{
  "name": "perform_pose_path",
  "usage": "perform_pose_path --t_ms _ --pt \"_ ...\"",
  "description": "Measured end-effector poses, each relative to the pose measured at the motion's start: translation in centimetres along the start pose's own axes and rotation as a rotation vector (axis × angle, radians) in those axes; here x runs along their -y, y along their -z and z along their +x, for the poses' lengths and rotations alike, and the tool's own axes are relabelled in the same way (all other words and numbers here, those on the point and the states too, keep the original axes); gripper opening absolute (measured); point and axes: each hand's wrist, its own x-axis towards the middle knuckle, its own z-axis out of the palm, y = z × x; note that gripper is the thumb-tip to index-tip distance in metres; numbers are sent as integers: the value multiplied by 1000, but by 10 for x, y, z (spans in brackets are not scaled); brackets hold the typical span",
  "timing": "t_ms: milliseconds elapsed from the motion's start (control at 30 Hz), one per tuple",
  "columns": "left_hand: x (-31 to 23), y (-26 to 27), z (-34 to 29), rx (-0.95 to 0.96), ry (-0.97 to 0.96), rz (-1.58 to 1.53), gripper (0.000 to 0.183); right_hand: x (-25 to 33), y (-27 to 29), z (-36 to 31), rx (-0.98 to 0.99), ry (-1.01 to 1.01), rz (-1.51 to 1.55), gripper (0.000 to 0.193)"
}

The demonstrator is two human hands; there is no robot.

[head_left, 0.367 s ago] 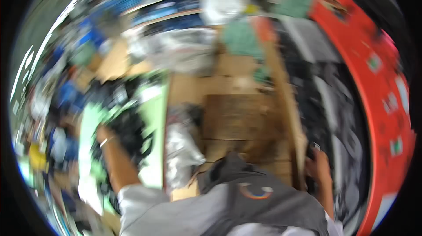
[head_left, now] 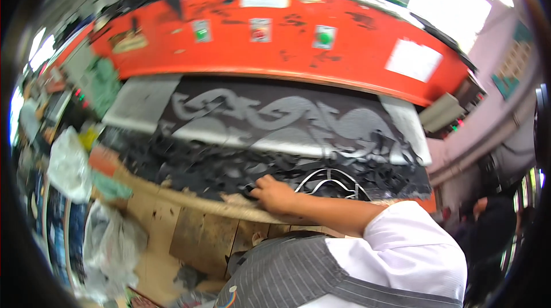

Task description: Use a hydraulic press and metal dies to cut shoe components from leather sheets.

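My right hand (head_left: 274, 195) rests at the near edge of the long work surface, its fingers bent and closed over something dark and small that I cannot make out. Loose black cut-out scraps (head_left: 201, 164) lie in a tangled heap around the fingertips. Just right of the hand, behind my forearm, a curved metal strip frame (head_left: 333, 179) sits on the scraps. Beyond the heap stretches a dark sheet (head_left: 270, 110) with curved gaps cut through it, a pale grey surface showing in them. My left hand is outside the picture.
A red machine beam (head_left: 229, 41) with coloured buttons spans the far side of the bed. Wooden boarding (head_left: 201, 242) and clear plastic bags (head_left: 112, 239) are at the lower left. A person in dark clothes (head_left: 493, 230) is at the far right.
My view has swung right to face the red machine. The left hand, earlier at black pieces on a pale green surface, has left the picture. My right hand remains by the bed's near edge.
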Motion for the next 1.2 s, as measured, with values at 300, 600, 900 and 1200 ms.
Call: perform_pose_path --t_ms 300,600,900,1200 --pt "-383 164 74 289 -728 -1721 36 -42 52 -18 -514 -163 208 22" --pt "-637 206 -187 557 -1826 -1191 13 -140 73 -198 -741 -1021 -180 23" --pt "-750 175 -427 279 -2480 -600 17 -179 80 -283 -541 -1161 288 40" --pt "-814 173 -509 378 -2301 -645 28 -237 128 -331 -147 -423 13 39"
